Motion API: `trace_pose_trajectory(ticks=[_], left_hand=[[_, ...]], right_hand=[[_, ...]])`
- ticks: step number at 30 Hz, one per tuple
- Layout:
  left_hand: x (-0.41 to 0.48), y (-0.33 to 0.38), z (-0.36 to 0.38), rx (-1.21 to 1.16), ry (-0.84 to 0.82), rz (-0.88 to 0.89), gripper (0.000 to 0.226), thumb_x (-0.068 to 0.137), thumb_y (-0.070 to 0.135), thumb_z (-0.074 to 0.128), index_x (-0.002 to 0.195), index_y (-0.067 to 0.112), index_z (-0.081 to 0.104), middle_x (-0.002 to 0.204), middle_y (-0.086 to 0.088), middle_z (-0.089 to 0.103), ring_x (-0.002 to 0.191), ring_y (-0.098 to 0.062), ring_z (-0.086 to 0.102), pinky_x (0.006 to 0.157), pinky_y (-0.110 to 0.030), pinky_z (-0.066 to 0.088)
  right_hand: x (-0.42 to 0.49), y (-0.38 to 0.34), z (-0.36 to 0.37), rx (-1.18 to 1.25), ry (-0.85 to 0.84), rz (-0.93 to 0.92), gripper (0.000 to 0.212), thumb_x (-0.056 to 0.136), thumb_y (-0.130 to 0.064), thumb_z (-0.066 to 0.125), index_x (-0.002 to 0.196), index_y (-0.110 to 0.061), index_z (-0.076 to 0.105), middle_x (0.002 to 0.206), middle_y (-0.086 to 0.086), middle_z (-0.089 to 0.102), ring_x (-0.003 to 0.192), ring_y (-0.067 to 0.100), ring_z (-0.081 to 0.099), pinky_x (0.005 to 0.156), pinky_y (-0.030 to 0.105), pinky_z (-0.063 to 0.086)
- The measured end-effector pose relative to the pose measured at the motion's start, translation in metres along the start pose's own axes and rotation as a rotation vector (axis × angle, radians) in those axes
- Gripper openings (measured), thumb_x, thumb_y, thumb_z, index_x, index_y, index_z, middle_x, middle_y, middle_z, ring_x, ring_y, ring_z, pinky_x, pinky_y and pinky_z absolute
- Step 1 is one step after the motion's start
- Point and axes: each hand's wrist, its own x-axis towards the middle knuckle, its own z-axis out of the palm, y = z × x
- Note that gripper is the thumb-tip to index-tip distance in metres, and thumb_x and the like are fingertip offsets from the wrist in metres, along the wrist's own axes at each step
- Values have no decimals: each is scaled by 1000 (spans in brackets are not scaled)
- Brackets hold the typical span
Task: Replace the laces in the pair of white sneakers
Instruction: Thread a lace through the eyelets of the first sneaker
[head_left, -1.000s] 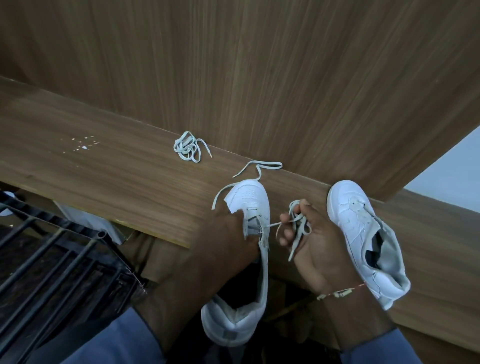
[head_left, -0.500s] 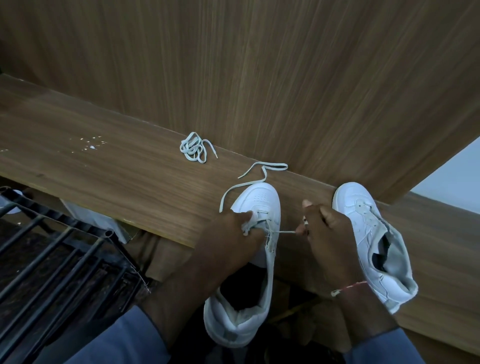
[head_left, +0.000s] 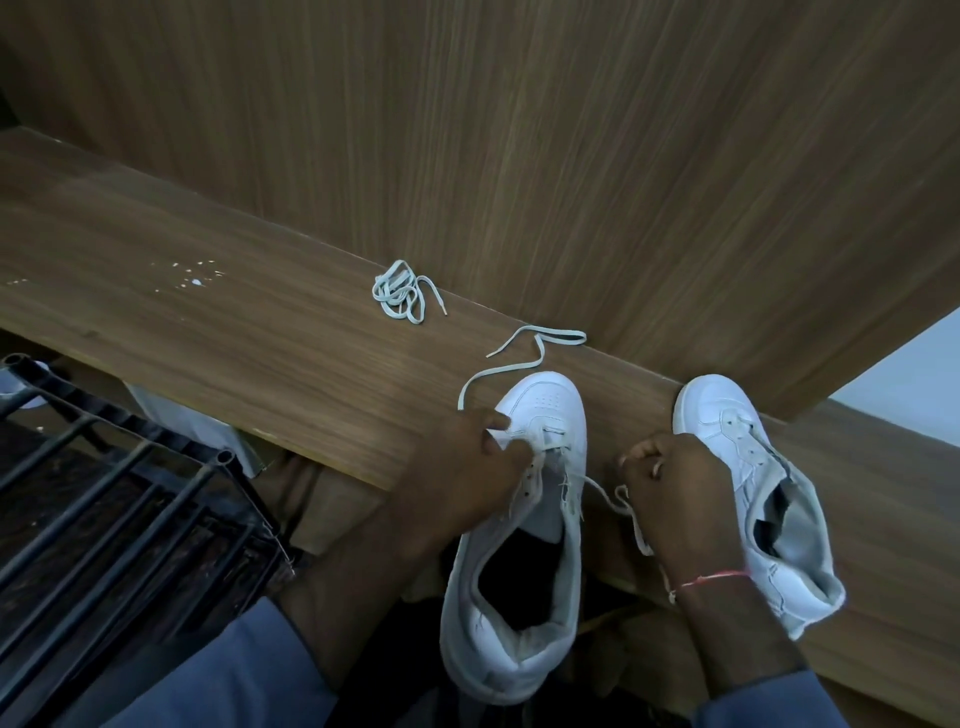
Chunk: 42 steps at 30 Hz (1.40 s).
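Your left hand (head_left: 470, 457) pinches the eyelet flap of the near sneaker (head_left: 524, 545), whose toe rests on the tabletop (head_left: 218, 332) while its heel hangs off the front edge. Your right hand (head_left: 675, 493) is closed around one end of the lace (head_left: 605, 491) running out of that shoe; the other end trails loose past the toe. The second sneaker (head_left: 753, 488) lies just beside your right hand. A bundled spare lace (head_left: 400, 299) sits further left by the back panel.

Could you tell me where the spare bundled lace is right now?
The bundled lace lies on the wooden shelf, against the back panel, left of both sneakers.
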Motion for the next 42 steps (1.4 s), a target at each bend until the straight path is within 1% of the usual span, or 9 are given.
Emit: trace_pose_trajectory(ticks=[3,6,12,17,21,25,31,37,42], left_hand=[[11,-9,-10,31,67,-42,14,79,25,66,89,14,63,68,6,61,75,-21,64,74,-35,53],[13,-15,-12,35,20,-54,11,81,20,64,88,21,56,70,6,61,79,-22,64,78,-35,53],[21,-22,-8,-107,-27,-166,29,80,33,67,73,5,60,62,-7,63,60,-23,61,71,-45,58],[24,-20,-4,-11,12,-216,47,84,52,63,56,15,56,53,8,58,54,-7,58,54,-23,46],[25,-18,4,-264,45,-213,42,82,37,72,58,13,47,50,5,49,36,0,42,37,-13,33],[25,-11,8,-482,36,-241,26,83,25,74,71,12,55,56,1,55,37,-2,47,37,-12,34],[23,-7,1,-532,-197,-95,19,81,14,74,68,11,62,56,-4,55,47,-7,46,45,-16,38],[21,0,3,-633,-99,-27,14,84,11,70,71,8,64,58,-4,55,52,-11,46,48,-19,36],[26,7,-22,-946,-2,-171,11,86,17,66,77,11,67,73,-7,68,67,-17,60,67,-30,49]], right_hand=[[0,-2,6,-76,-51,-23,16,90,-9,59,85,-12,73,87,9,69,78,25,62,78,38,53],[1,-3,7,-69,-114,6,22,92,-5,55,99,-16,73,92,7,72,83,27,65,79,33,51],[-3,-23,-12,54,-8,48,13,84,-19,69,76,-28,64,78,-9,67,77,15,64,69,27,45],[-16,-63,-3,374,-236,-127,18,92,-30,62,108,-29,70,106,-16,69,98,1,62,84,12,43],[-13,-63,7,147,-321,-317,32,99,-19,50,128,-20,63,139,-1,55,133,11,42,105,12,23],[-11,-59,8,65,-393,-331,37,102,-23,42,135,-20,58,151,-1,43,140,11,33,107,15,16],[-4,-61,11,183,-372,-242,28,94,-19,53,115,-22,71,135,-2,59,129,16,47,106,26,35],[-4,-72,17,171,-316,-203,18,80,-36,48,71,-29,63,94,0,63,91,25,59,77,36,48],[-6,-72,16,204,-227,-171,14,88,-27,67,78,-23,75,95,-12,64,94,6,58,81,29,46]])
